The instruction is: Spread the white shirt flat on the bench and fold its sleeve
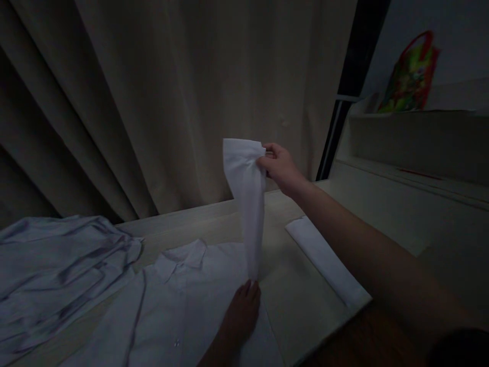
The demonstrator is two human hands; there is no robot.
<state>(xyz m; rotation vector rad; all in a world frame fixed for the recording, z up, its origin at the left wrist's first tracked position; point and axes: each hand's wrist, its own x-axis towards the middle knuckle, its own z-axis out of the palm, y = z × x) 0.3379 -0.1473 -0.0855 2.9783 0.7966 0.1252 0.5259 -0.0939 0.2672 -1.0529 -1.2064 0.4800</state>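
Note:
A white collared shirt lies flat on a pale wooden table. My right hand pinches the cuff end of the shirt's sleeve and holds it up in the air, so the sleeve hangs straight down. My left hand lies flat on the shirt, fingertips at the foot of the raised sleeve near the shoulder. The scene is dim.
A crumpled pale shirt pile lies at the table's left. A folded white cloth strip rests to the right of the shirt. Beige curtains hang behind. A colourful bag stands on a raised shelf at right.

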